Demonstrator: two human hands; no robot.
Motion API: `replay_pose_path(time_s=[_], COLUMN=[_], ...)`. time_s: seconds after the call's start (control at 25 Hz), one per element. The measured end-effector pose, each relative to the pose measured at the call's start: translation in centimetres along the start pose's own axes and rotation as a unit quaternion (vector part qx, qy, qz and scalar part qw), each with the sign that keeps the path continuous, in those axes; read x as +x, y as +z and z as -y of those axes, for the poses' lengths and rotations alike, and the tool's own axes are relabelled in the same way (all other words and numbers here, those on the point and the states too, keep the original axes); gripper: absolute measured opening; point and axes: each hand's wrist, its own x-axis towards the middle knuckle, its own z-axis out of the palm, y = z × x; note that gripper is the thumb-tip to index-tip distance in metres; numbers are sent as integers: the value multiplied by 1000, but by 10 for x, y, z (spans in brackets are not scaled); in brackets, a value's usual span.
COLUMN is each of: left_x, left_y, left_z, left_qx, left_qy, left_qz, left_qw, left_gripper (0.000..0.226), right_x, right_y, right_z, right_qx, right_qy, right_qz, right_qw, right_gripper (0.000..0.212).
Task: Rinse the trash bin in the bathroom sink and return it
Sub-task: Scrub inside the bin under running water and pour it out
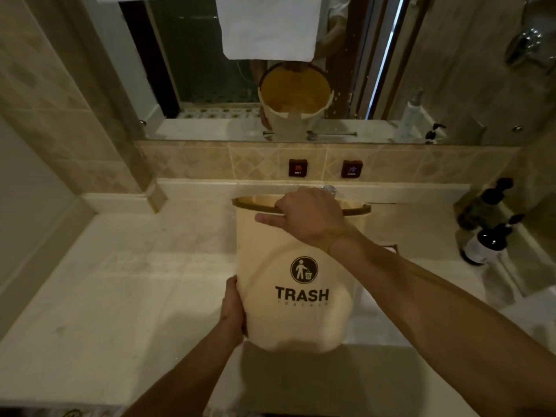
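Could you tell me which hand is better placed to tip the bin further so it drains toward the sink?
The left hand: it cups the trash bin near its base and can lift it, while the right hand grips the rim as pivot.

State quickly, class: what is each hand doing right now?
Left hand: pressed against the trash bin near its base, holding it.
Right hand: fingers closed over the bin's rim.
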Motion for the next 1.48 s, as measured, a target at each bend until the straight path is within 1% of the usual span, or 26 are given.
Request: replay_pose_path(time_s=[0.12, 0.2, 0.28, 0.4, 0.48, 0.56, 0.68, 0.72, 0.8, 0.88, 0.96, 1.04, 1.12, 1.24, 1.36, 1.48], left_x=[6, 0, -7, 1, 14, 17, 11, 9, 4, 9, 18, 19, 14, 3, 1, 11], left_y=[18, 32, 28, -1, -7, 8, 35, 36, 23, 6, 2, 18, 36, 41, 21, 23], left_z=[-15, -2, 14, 7, -9, -23, -10, -1, 9, 4, -6, -13, -6, 18, 22, 12], left_qx=[31, 41, 25, 12, 16, 30, 48, 44, 29, 29, 33, 21, 16, -28, -72, -67], left_qy=[10, 10, -8, -1, 10, 26, 32, 24, 14, 16, 30, 39, 39, 8, 1, 17], left_qz=[10, 29, 37, -18, -31, -21, 14, 27, 13, -17, -45, -27, -3, 28, 14, 11], left_qw=[999, 999, 999, 1000, 999, 999, 998, 998, 999, 999, 998, 999, 999, 999, 997, 998], left_gripper=[64, 64, 63, 62, 64, 64, 66, 66, 66, 69, 70, 65, 61, 56, 53, 52], right_x=[-2, -10, -12, -6, 1, 2, -8, -10, -11, -6, -1, -1, -5, -10, -5, -2], right_y=[-8, -9, -6, 1, -2, -8, -11, -10, -6, -4, -9, -18, -21, -15, -7, -11], right_z=[-18, -26, -20, 1, 3, -11, -29, -28, -15, 1, 3, -6, -14, -7, 10, 5], right_qx=[6, 3, 2, 4, 14, 4, -9, -6, -4, -7, -16, -36, -51, -60, -49, -63], right_qy=[15, 32, 33, 2, 10, 23, 43, 46, 34, 15, 15, 25, 34, 24, -5, 2], right_qz=[-15, 1, 24, 24, 5, -11, 8, 20, 39, 31, 5, -1, 19, 50, 53, 37], right_qw=[1000, 999, 999, 1000, 1000, 1000, 999, 999, 999, 999, 1000, 999, 998, 997, 997, 997], right_gripper=[56, 54, 54, 60, 63, 61, 55, 55, 58, 60, 61, 60, 58, 57, 59, 60])
